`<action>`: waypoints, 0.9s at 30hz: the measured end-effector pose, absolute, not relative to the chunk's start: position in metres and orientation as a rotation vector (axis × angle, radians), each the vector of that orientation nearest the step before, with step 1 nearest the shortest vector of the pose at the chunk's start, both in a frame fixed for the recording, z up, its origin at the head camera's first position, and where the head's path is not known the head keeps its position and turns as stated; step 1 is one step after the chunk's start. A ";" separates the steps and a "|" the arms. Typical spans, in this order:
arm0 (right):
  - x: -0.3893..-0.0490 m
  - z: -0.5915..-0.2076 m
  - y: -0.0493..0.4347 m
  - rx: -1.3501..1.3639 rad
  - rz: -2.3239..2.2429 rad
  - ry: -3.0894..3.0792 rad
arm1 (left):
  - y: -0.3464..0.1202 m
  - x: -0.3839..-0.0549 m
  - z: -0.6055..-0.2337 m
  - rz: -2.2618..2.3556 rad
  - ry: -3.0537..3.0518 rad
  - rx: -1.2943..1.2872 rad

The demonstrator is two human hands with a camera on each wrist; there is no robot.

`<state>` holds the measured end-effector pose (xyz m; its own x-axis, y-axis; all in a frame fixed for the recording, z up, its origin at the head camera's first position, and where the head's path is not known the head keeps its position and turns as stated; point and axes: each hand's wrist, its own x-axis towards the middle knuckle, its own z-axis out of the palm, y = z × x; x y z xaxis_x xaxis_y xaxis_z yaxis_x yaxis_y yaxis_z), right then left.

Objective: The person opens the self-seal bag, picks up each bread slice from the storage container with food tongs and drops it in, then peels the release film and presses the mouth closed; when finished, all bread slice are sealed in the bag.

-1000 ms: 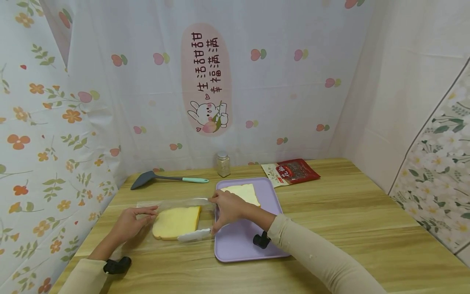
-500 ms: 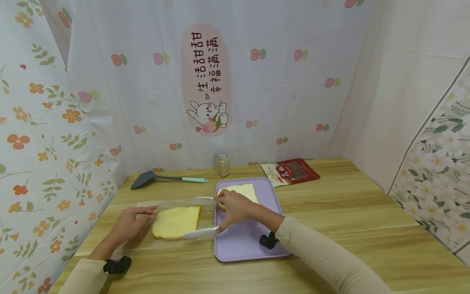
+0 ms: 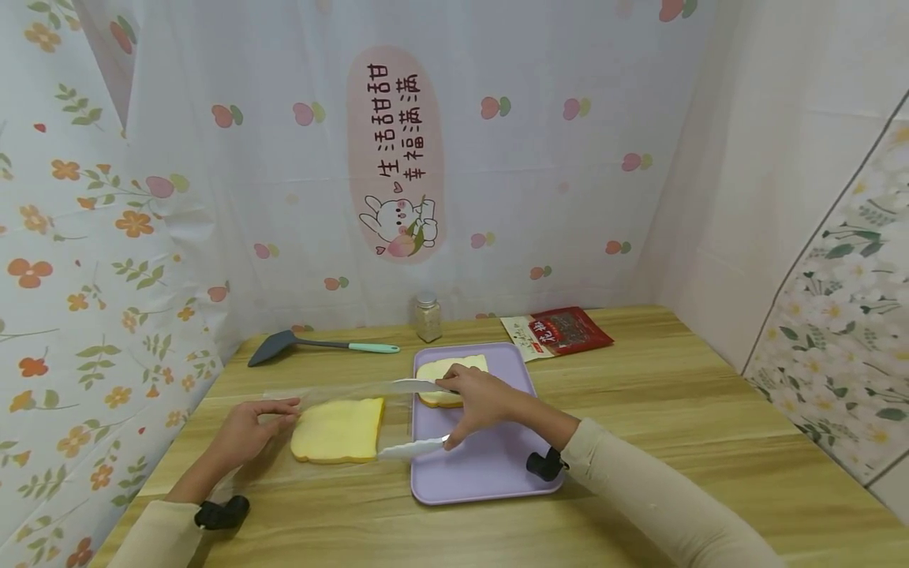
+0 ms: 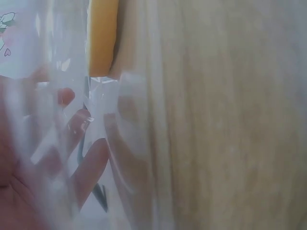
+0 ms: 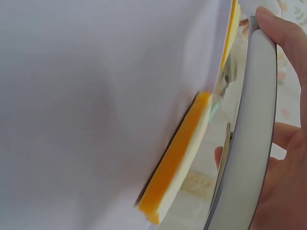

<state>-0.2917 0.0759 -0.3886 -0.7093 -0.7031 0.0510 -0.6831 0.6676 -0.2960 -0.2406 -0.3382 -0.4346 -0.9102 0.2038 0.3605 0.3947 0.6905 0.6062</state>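
Right hand [image 3: 486, 398] is gripping silvery-white 2-armed tongs [image 3: 408, 450] (pretty sure they're tongs), arms spread apart across the left edge of a lilac rectangular tray [image 3: 483, 477] with 1 pale crusted bread slice [image 3: 440, 368]. Left hand [image 3: 248, 434] looks loose, fingers extended against a clear plastic bag [image 3: 399, 426]; a yellowish square bread slice [image 3: 338, 430] lies inside, left of the tray.

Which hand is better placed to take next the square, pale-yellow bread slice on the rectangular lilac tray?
Probably the right hand: over the tray, close to that bread slice, it grips shiny silver tongs. The left hand is farther away, at the transparent plastic bag.
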 end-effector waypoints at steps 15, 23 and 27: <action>-0.291 -0.379 0.128 -1.188 -0.474 2.793 | -0.339 -0.239 -0.435 -1.052 -2.669 -0.466; -0.301 -0.374 0.151 -1.135 -0.464 2.788 | -0.337 -0.239 -0.434 -1.021 -2.662 -0.463; -0.307 -0.370 0.159 -1.111 -0.459 2.798 | -0.337 -0.239 -0.434 -0.978 -2.670 -0.455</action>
